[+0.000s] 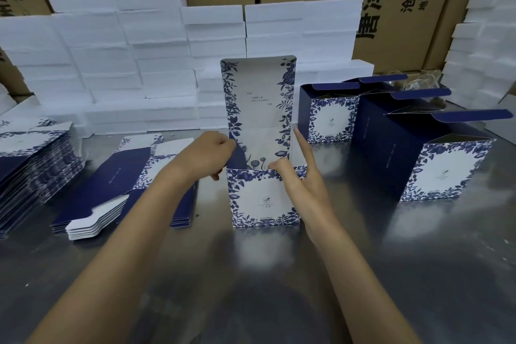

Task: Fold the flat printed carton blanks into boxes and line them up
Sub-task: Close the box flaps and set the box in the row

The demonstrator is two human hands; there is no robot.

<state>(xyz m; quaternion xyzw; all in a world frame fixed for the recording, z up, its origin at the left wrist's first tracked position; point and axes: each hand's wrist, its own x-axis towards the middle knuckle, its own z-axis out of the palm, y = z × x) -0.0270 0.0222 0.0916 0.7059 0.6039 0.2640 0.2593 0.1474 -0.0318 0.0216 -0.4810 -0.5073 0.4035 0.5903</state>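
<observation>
A blue-and-white floral carton (262,198) stands upright at the table's middle, its tall lid panel (258,95) raised behind it. My left hand (206,155) pinches the navy side flap at the carton's upper left corner. My right hand (300,173) rests at the upper right corner, forefinger straight along the lid's edge, thumb on the front wall's rim. Three folded cartons stand open-topped to the right: one at the back (331,117), a second carton (371,120) beside it, and the nearest folded carton (441,167). Flat blanks lie in a pile (117,184) at left.
A taller stack of flat blanks (33,165) sits at the far left edge. White foam boxes (134,64) are piled along the back, with brown shipping cartons (399,8) behind them. The steel table (251,288) stretches toward me.
</observation>
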